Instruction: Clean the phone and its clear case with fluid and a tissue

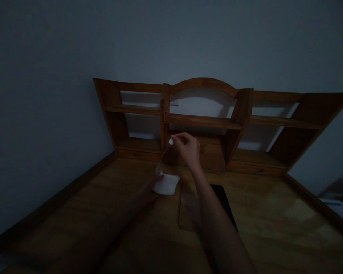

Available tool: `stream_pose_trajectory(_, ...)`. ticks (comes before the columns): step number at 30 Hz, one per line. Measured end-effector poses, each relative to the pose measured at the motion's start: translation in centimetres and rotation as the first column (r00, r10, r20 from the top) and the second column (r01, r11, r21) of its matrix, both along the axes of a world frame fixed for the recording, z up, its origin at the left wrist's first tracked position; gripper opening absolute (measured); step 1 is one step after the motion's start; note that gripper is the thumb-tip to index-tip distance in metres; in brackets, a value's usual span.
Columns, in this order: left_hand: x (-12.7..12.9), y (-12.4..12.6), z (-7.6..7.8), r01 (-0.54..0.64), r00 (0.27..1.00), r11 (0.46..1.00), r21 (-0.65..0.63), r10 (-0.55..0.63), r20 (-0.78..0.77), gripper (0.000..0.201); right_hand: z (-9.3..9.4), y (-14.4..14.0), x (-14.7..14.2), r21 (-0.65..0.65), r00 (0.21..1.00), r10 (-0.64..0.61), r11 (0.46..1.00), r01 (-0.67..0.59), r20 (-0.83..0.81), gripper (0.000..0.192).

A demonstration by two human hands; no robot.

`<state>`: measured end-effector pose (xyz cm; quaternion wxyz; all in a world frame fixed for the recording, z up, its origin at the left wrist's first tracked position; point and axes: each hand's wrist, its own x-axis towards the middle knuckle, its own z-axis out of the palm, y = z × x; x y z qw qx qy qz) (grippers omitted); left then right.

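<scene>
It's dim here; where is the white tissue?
In the head view, the white tissue sits centre, held by the left hand above the wooden desk.

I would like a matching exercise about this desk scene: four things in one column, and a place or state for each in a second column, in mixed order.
Things:
1. right hand
2. left hand
3. dark flat object
4. wooden shelf unit

Places or states:
A. lies flat on the desk, just right of the right forearm
B. stands at the back of the desk, against the wall
C. raised above the desk, pinching the upper end of a thin utensil
D. low on the desk, at a white cloth

Pairs: 1-C, 2-D, 3-A, 4-B
</scene>
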<state>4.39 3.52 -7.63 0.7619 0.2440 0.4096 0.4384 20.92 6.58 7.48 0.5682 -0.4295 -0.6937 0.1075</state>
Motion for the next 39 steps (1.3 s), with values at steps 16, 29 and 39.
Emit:
stream_pose_trajectory(16, 0.3, 0.1, 1.2, 0.021, 0.994, 0.998, 0.064, -0.028, 0.108, 0.021, -1.1, 0.1, 1.8, -0.234, 0.892, 0.227, 0.962, -0.142, 0.39, 0.018)
stream_pose_trajectory(29, 0.3, -0.3, 1.6, 0.072, 0.993, 0.995, 0.071, -0.078, 0.093, 0.021, -1.9, 1.1, 2.2, -0.221, 0.875, 0.179, 0.971, -0.086, 0.449, 0.015)
stream_pose_trajectory(39, 0.6, -0.6, 2.0, 0.032, 0.995, 0.999, 0.036, -0.035, 0.091, 0.021, -1.8, 0.9, 2.5, -0.26, 0.856, 0.204, 0.962, -0.086, 0.474, 0.016)
